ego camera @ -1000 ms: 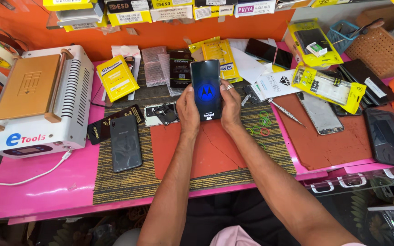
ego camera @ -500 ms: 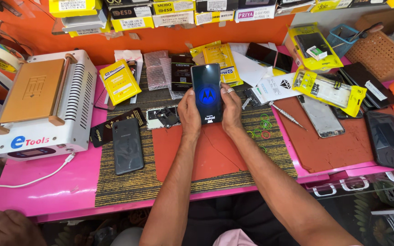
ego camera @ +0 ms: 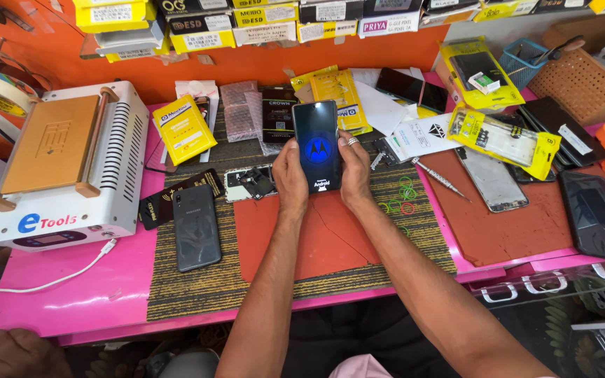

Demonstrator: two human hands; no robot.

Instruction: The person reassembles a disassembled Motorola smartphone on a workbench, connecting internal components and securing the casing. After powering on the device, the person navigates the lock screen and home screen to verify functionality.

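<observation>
Pink workbench (ego camera: 71, 301) against an orange wall, crowded with phone repair gear. At far left, a white heating machine (ego camera: 64, 164) with a tan plate on top, cable trailing from its front. At centre, a woven brown mat (ego camera: 190, 287) bearing a red work pad (ego camera: 316, 238). Above that pad, held upright in both hands, a dark smartphone (ego camera: 316, 145) with its screen lit, showing a blue round logo: seemingly the start-up check of a handset, calling next for a steady hold and a watch on the screen until loading ends. Left hand (ego camera: 290, 175) wrapped around the phone's left edge, right hand (ego camera: 353, 168), ringed, gripping the right edge. On the mat to the left, a grey phone (ego camera: 196, 227) lying back up, well apart. Just behind the hands, an opened phone body (ego camera: 250, 183). To the right, a screwdriver (ego camera: 437, 177), coloured rubber bands (ego camera: 399, 196), loose screens and yellow parts packets (ego camera: 502, 136). Nothing between the hands and the pad; clutter close on both sides.
</observation>
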